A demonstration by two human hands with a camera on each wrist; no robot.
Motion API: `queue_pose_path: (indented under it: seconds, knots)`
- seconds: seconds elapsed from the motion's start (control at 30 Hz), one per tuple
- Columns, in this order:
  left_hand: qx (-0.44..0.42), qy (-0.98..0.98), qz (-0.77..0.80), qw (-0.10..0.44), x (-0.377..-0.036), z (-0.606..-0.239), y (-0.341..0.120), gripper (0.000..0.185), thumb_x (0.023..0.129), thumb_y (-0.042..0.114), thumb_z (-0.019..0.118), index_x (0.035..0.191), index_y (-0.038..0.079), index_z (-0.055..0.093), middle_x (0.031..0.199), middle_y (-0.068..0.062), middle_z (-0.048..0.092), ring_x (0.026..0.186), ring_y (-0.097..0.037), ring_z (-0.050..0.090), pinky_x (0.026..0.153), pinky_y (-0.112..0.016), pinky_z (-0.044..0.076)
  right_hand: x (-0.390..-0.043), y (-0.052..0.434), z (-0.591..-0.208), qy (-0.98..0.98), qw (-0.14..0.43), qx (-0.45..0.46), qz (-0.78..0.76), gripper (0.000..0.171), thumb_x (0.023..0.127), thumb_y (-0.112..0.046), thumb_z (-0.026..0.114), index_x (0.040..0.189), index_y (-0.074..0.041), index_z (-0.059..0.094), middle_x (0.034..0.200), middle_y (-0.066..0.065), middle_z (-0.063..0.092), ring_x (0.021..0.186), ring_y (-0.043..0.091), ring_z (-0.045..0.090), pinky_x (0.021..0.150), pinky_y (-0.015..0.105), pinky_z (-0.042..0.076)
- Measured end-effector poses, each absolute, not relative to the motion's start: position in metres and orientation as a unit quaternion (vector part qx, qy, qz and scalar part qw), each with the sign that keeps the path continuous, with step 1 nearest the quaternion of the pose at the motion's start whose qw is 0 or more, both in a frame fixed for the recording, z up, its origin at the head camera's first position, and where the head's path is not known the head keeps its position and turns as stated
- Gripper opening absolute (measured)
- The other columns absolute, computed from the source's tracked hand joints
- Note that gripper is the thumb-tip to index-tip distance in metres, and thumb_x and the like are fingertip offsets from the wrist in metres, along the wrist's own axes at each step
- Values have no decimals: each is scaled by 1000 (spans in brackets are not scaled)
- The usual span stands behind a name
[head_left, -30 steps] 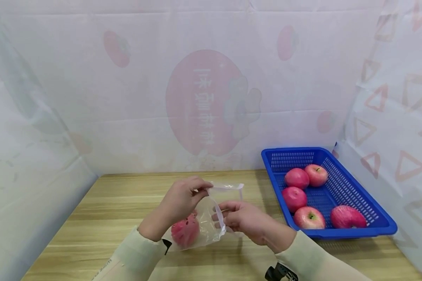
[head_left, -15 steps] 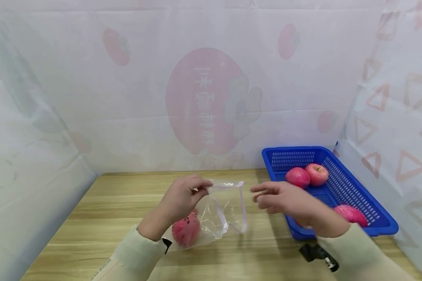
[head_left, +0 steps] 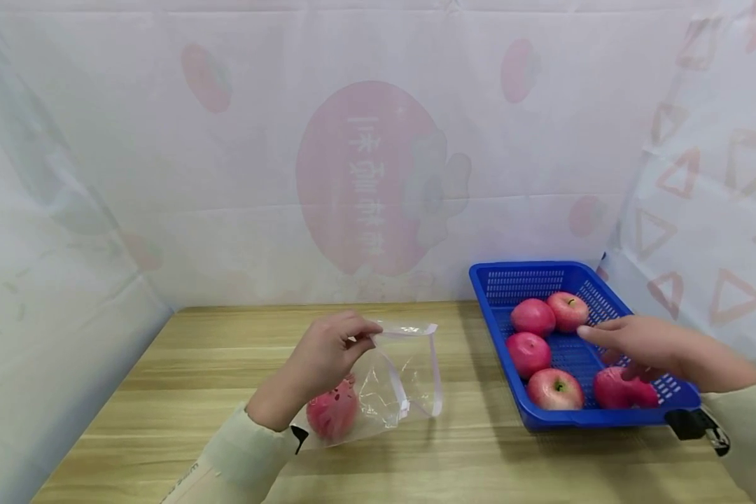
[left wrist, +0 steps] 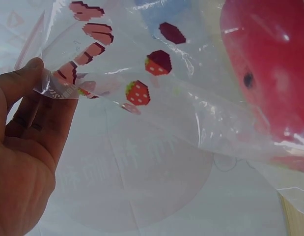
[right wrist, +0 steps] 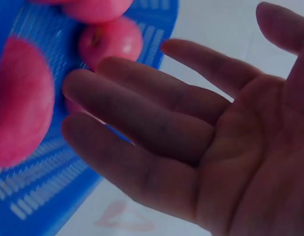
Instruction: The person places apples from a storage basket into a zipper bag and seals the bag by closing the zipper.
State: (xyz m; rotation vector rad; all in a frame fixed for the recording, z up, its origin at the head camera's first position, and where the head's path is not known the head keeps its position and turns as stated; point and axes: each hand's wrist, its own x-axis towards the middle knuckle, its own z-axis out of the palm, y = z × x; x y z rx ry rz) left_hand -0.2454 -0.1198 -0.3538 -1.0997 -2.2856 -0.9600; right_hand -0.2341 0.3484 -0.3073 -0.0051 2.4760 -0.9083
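Observation:
My left hand (head_left: 334, 350) pinches the upper edge of a clear plastic zip bag (head_left: 378, 395) between thumb and fingers. The bag lies on its side, its mouth gaping to the right. Inside it, at the left end, is a red apple (head_left: 332, 414). Small strawberry prints (left wrist: 138, 93) show on the film in the left wrist view. Over the right part of a blue basket (head_left: 498, 336) hovers my right hand (head_left: 661, 350), fingers spread and relaxed. Just below its fingers sits an apple (head_left: 612, 388), partly hidden by them. The right wrist view shows nothing in the palm.
Several more apples lie in the basket: two at the back (head_left: 532, 318), one at the left side (head_left: 528, 355) and one at the front (head_left: 555, 390). The wooden table (head_left: 227, 336) is bounded by a printed white cloth (head_left: 258, 175) behind and at the sides.
My right hand has left the bag's mouth and swung right to above the basket. The left hand keeps its pinch, and the bag with its apple stays in place.

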Motion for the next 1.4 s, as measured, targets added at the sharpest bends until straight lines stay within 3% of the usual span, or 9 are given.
queue_pose_path:
  seconds: [0.17,0.37,0.47,0.57,0.7,0.97,1.07,1.27,1.4]
  knots:
    - [-396,-822,-350,212,-246,-354,-120,21,83,-7,77,100,5,77,92,2,68,80,-11,66,70,-23,56,-235,362,-317,909,266,2,-321,82,103,-52,46,142,19,33,114,30,60,91,34,64,77,51,54]
    - [-401,-818,-353,214,-247,-355,-120,22,82,-8,78,100,4,76,91,0,69,79,-12,65,70,-24,57,-242,361,-322,922,242,-19,-303,79,103,-49,49,142,19,36,115,24,61,97,32,59,77,47,54]
    - [-402,-817,-354,215,-247,-356,-120,22,82,-8,77,100,5,76,91,-1,69,78,-11,65,69,-23,57,-245,361,-324,932,227,-42,-278,73,104,-44,50,139,19,40,121,30,57,108,44,55,84,55,51]
    - [-402,-816,-355,217,-247,-357,-120,22,81,-9,77,99,5,76,90,0,68,78,-11,64,69,-23,57,-247,361,-326,945,207,-68,-243,65,103,-41,52,137,15,48,130,37,50,119,57,44,92,67,42]
    - [-401,-817,-352,218,-246,-356,-120,23,81,-9,77,99,5,76,91,2,68,78,-11,64,69,-23,57,-249,363,-329,949,195,-75,-237,63,102,-43,53,138,9,52,139,40,42,127,64,30,96,73,32]
    - [-396,-828,-344,201,-245,-356,-121,21,84,-6,76,102,5,76,93,2,68,79,-11,64,71,-23,56,-259,372,-330,906,246,7,-346,78,100,-49,54,148,10,34,146,44,20,122,59,38,77,57,54]
    - [-395,-829,-344,199,-244,-357,-121,20,84,-6,76,102,5,76,92,2,68,79,-11,63,71,-23,57,-264,375,-333,885,255,21,-388,80,102,-46,53,150,12,24,148,44,13,126,60,34,79,58,54]
    - [-396,-830,-339,197,-245,-355,-120,21,84,-6,76,102,6,76,93,2,68,80,-11,64,71,-23,56,-272,379,-328,871,271,55,-406,86,102,-45,51,149,16,12,144,47,12,125,65,29,82,63,51]
    - [-396,-830,-339,199,-245,-354,-120,21,84,-7,76,101,6,76,93,2,69,80,-10,64,71,-23,56,-276,382,-322,861,301,106,-396,96,98,-51,54,144,19,7,132,50,23,110,64,46,79,60,54]
